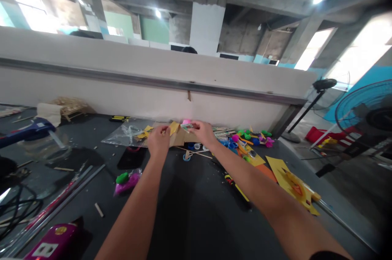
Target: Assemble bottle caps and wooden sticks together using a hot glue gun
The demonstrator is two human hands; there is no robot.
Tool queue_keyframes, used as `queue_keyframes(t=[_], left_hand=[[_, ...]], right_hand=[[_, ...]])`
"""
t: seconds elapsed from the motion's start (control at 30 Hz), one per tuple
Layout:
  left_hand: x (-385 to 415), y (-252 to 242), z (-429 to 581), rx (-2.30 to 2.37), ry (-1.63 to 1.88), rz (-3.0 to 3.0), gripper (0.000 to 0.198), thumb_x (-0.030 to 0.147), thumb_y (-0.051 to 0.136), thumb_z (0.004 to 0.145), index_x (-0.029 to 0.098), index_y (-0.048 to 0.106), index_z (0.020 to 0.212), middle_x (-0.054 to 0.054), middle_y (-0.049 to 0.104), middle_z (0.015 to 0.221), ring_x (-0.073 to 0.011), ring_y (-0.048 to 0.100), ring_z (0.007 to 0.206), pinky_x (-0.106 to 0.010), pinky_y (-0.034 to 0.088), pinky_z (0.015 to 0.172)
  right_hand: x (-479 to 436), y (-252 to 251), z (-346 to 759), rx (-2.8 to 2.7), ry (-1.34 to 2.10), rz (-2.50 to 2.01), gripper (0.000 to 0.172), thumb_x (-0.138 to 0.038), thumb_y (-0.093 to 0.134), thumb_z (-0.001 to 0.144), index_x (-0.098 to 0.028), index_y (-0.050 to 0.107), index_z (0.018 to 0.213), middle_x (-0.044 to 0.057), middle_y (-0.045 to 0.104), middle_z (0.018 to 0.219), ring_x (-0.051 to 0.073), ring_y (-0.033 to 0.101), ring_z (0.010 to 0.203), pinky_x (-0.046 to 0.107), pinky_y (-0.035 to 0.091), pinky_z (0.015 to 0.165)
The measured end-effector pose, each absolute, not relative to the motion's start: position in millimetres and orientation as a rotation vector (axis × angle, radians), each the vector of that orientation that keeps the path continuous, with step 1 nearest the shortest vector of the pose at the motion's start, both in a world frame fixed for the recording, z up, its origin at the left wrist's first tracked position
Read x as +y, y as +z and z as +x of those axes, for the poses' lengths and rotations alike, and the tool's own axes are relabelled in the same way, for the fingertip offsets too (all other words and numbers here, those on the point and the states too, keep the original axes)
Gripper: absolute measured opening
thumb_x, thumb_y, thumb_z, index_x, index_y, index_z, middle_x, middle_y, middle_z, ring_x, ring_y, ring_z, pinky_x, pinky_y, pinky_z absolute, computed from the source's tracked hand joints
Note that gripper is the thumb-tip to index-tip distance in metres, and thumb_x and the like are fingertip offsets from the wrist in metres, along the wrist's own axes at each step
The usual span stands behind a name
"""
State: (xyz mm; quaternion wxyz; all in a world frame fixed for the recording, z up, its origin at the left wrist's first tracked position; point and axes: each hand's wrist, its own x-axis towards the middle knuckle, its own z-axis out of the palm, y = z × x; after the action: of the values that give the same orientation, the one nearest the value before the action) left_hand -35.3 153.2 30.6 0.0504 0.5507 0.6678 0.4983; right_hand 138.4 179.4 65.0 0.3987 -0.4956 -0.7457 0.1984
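Both my arms reach far across a dark worktable [190, 211]. My left hand [158, 141] is closed, pinching a small yellow paper piece [174, 127] over a brown cardboard sheet [180, 137]. My right hand [202, 132] is closed too, its fingertips gripping a small thin strip [186, 126] next to a pink bit [186, 121]. The two hands nearly meet over the cardboard. What exactly the strip is, I cannot make out.
Colourful plastic pieces [245, 139] and yellow paper cutouts [290, 182] lie at the right. A clear plastic bag [125, 134], a black phone [131, 157], a blue glue gun [27, 131], rods [61, 198] and cables [15, 207] lie left. A white partition [122, 72] backs the table; fans [364, 113] stand right.
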Motion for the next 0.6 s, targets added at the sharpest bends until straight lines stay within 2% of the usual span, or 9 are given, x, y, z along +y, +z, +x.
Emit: queue_keyframes(t=[0.07, 0.13, 0.23, 0.3, 0.37, 0.43, 0.5, 0.53, 0.6], left_hand=[[160.5, 22.5, -49.4, 2.405, 1.305, 1.847, 0.037, 0.026, 0.055, 0.073, 0.015, 0.062, 0.108, -0.016, 0.061, 0.109, -0.0317, 0.049, 0.106, -0.043, 0.038, 0.086], [166.8, 11.4, -58.2, 2.568, 1.041, 1.868, 0.037, 0.023, 0.055, 0.071, 0.013, 0.062, 0.105, -0.019, 0.060, 0.109, -0.0351, 0.048, 0.106, -0.044, 0.040, 0.081], [176.0, -3.8, -65.7, 2.539, 0.884, 1.858, 0.027, 0.020, 0.047, 0.075, 0.012, 0.066, 0.093, -0.017, 0.065, 0.092, -0.0307, 0.056, 0.092, -0.037, 0.041, 0.074], [182.2, -10.2, -69.2, 2.535, 0.906, 1.829, 0.028, 0.018, 0.042, 0.078, 0.013, 0.067, 0.089, -0.016, 0.066, 0.087, -0.0276, 0.059, 0.086, -0.034, 0.041, 0.071], [187.9, -13.2, -71.5, 2.552, 0.953, 1.784, 0.030, 0.019, 0.038, 0.081, 0.014, 0.067, 0.089, -0.014, 0.067, 0.086, -0.0257, 0.060, 0.083, -0.032, 0.040, 0.069], [192.6, -13.4, -71.8, 2.549, 1.040, 1.731, 0.031, 0.024, 0.036, 0.084, 0.016, 0.066, 0.091, -0.013, 0.067, 0.086, -0.0244, 0.061, 0.082, -0.031, 0.040, 0.068], [195.8, -11.6, -69.8, 2.508, 1.175, 1.693, 0.032, 0.029, 0.036, 0.086, 0.017, 0.064, 0.095, -0.011, 0.067, 0.088, -0.0232, 0.060, 0.083, -0.030, 0.041, 0.070], [196.7, -10.4, -68.1, 2.477, 1.220, 1.704, 0.031, 0.030, 0.037, 0.086, 0.019, 0.064, 0.096, -0.009, 0.066, 0.090, -0.0223, 0.060, 0.085, -0.030, 0.041, 0.071], [197.2, -8.0, -63.9, 2.358, 1.350, 1.741, 0.028, 0.029, 0.039, 0.085, 0.019, 0.064, 0.093, -0.008, 0.066, 0.091, -0.0215, 0.059, 0.085, -0.029, 0.040, 0.071]], right_hand=[[195.0, 70.3, 126.9, -1.815, 0.727, -1.266, 0.042, -0.018, 0.065, 0.071, -0.022, 0.057, 0.112, -0.003, 0.065, 0.072, 0.010, 0.057, 0.058, 0.019, 0.044, 0.054], [208.4, 73.7, 111.7, -1.790, 0.984, -1.256, 0.051, -0.015, 0.064, 0.071, -0.024, 0.052, 0.120, -0.005, 0.063, 0.066, 0.007, 0.052, 0.047, 0.016, 0.039, 0.044], [226.7, 73.5, 87.2, -1.735, 1.250, -1.335, 0.038, -0.009, 0.062, 0.073, -0.019, 0.060, 0.109, -0.004, 0.058, 0.058, 0.006, 0.049, 0.043, 0.015, 0.038, 0.041], [239.9, 69.8, 72.5, -1.692, 1.333, -1.416, 0.026, -0.008, 0.060, 0.076, -0.012, 0.063, 0.101, -0.002, 0.056, 0.055, 0.008, 0.050, 0.045, 0.018, 0.042, 0.043], [253.6, 64.1, 60.3, -1.648, 1.402, -1.470, 0.023, -0.011, 0.060, 0.079, -0.006, 0.061, 0.101, 0.001, 0.059, 0.061, 0.011, 0.055, 0.052, 0.022, 0.047, 0.050], [265.8, 57.8, 50.7, -1.603, 1.487, -1.492, 0.027, -0.020, 0.058, 0.083, -0.008, 0.057, 0.107, 0.006, 0.063, 0.083, 0.014, 0.060, 0.070, 0.028, 0.052, 0.062], [274.8, 51.7, 43.1, -1.570, 1.572, -1.474, 0.031, -0.030, 0.054, 0.087, -0.013, 0.053, 0.113, 0.008, 0.058, 0.107, 0.018, 0.059, 0.089, 0.036, 0.052, 0.075], [277.9, 48.7, 39.9, -1.557, 1.603, -1.452, 0.031, -0.031, 0.052, 0.088, -0.014, 0.052, 0.114, 0.008, 0.056, 0.111, 0.019, 0.059, 0.093, 0.038, 0.051, 0.078], [282.0, 43.0, 34.4, -1.534, 1.630, -1.392, 0.025, -0.025, 0.053, 0.088, -0.012, 0.054, 0.110, 0.008, 0.060, 0.102, 0.016, 0.061, 0.084, 0.034, 0.052, 0.074]])
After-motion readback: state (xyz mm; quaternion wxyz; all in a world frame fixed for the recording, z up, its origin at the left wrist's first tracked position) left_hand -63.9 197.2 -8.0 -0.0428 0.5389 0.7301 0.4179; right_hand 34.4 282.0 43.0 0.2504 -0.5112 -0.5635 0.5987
